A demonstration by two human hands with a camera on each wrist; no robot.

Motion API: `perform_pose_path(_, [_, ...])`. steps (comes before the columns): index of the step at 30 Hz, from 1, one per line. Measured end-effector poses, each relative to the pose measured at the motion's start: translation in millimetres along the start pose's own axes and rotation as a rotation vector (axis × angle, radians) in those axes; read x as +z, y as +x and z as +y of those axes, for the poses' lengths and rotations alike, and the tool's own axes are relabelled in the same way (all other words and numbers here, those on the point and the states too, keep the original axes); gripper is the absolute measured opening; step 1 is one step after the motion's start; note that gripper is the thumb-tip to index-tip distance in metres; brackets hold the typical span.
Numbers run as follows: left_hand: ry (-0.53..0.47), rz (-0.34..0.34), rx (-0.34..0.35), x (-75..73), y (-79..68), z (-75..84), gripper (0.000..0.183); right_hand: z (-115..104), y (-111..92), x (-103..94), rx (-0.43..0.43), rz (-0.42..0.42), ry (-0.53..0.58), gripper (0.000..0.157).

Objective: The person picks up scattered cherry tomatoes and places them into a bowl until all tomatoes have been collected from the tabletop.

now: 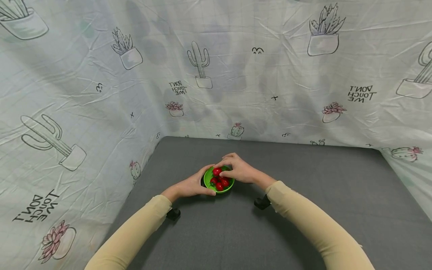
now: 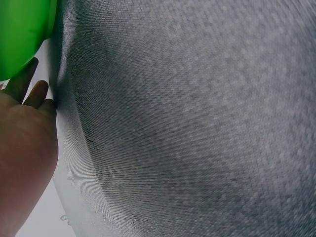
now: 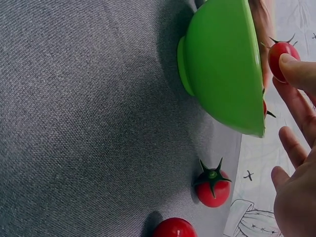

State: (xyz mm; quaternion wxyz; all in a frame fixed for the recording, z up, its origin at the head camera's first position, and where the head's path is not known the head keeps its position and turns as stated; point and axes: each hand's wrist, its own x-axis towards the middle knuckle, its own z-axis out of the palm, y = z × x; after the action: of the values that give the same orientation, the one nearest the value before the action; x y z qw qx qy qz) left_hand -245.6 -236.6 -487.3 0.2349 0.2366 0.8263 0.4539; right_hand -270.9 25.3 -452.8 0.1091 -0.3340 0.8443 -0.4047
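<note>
A green bowl (image 1: pixel 206 186) with several red cherry tomatoes (image 1: pixel 219 186) in it stands on the grey table. My left hand (image 1: pixel 193 185) holds the bowl's left side, thumb at the near edge and fingers round the far side. In the left wrist view, fingers lie against the bowl's outer wall (image 2: pixel 22 34). Over the bowl, my right hand (image 1: pixel 241 169) pinches one cherry tomato (image 3: pixel 277 64) between thumb and forefinger. The right wrist view shows that tomato, its green stalk still on, above the rim. The right hand's other fingers stand apart from the bowl.
Two more tomatoes lie on the table beside the bowl, one with a green stalk (image 3: pixel 213 190) and one cut off by the frame (image 3: pixel 174 229). In the head view they are hidden. A patterned white cloth (image 1: pixel 253 82) hangs behind the grey table (image 1: pixel 320 180) and at its left.
</note>
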Motion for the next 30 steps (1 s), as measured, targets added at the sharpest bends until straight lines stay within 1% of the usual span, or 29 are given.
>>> perform_pose_path(7, [0.018,0.006,-0.018,0.4,1.1,-1.0,0.103,-0.4,-0.7,1.8,-0.007,-0.021,-0.016,0.032])
perform_pose_path(15, [0.022,0.000,-0.007,0.2,1.6,-1.7,0.104,-0.4,-0.5,3.4,-0.004,-0.031,-0.045,0.032])
perform_pose_path(22, [0.017,0.000,-0.010,-0.4,0.5,-1.3,0.103,-2.1,-4.2,-1.4,0.026,0.008,-0.026,0.032])
perform_pose_path(30, [0.000,-0.003,-0.005,-0.6,0.1,-1.1,0.102,0.7,-9.0,-8.3,0.026,0.037,-0.008,0.033])
